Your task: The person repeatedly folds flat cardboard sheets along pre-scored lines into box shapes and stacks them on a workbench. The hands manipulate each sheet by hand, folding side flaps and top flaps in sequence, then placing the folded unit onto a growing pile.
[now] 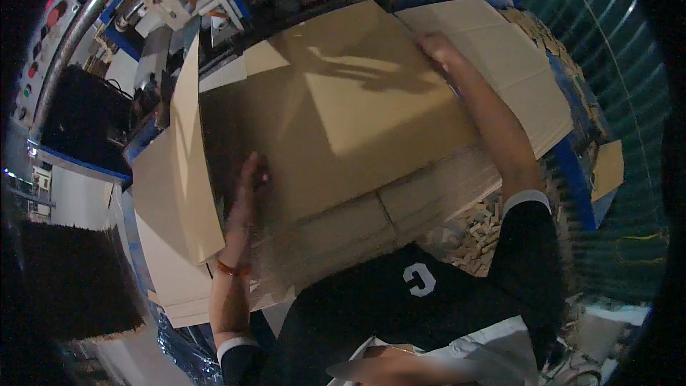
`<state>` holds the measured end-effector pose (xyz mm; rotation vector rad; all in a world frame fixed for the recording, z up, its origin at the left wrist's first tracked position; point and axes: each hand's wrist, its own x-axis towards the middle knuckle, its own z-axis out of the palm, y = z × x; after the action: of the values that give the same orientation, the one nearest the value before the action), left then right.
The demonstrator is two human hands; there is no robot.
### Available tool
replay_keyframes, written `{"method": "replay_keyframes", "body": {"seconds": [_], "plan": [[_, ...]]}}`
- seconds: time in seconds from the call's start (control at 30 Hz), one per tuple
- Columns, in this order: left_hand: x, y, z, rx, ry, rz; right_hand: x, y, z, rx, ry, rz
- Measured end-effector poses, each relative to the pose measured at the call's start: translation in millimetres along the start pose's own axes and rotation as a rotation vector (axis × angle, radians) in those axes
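Observation:
A large flat sheet of brown cardboard (pixel 336 114) lies on top of a thick stack of cardboard sheets (pixel 357 229). My left hand (pixel 251 175) rests on the sheet's near left part, fingers laid on the surface close to the edge. My right hand (pixel 437 48) reaches far across and presses on the sheet's far right edge, beside a second stack of cardboard (pixel 514 64). A red band sits on my left wrist. Neither hand visibly wraps around anything; both lie flat against the top sheet.
A loose cardboard flap (pixel 187 164) stands tilted at the left of the stack. A blue machine frame (pixel 572 164) runs behind and to the right. Cardboard offcuts (pixel 475 232) lie heaped at the lower right. A control panel with buttons (pixel 43 36) is at far left.

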<state>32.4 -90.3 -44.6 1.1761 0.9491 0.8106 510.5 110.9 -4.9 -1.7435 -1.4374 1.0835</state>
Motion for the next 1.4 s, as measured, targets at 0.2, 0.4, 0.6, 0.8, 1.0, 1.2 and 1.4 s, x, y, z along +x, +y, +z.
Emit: {"method": "replay_keyframes", "body": {"seconds": [0.2,0.4,0.6,0.8,1.0,1.2,1.4], "plan": [[27.5,31.7,1.5,-0.282,0.224,-0.199,-4.6,-4.4,7.3,0.028,-0.174,0.038],[9.8,43.1,-2.1,-0.073,0.252,-0.22,0.2,1.2,10.0,0.19,-0.284,0.129],[25.6,37.1,6.1,-0.099,0.35,-0.357,0.4,14.3,8.4,0.549,-0.35,0.168],[-4.2,59.7,65.5,0.236,0.629,-0.227,-13.7,-1.1,1.0,-0.061,-0.207,-0.108],[-131.5,52.2,100.2,1.451,0.396,0.801,-131.8,-34.5,-11.8,-0.928,0.168,-0.433],[-123.9,50.1,52.1,1.675,0.64,0.354,-219.7,4.6,-2.8,-1.048,-0.265,-0.438],[-100.8,44.1,46.8,1.647,0.243,0.206,-206.6,27.7,4.1,-0.956,-0.218,-0.572]]}}
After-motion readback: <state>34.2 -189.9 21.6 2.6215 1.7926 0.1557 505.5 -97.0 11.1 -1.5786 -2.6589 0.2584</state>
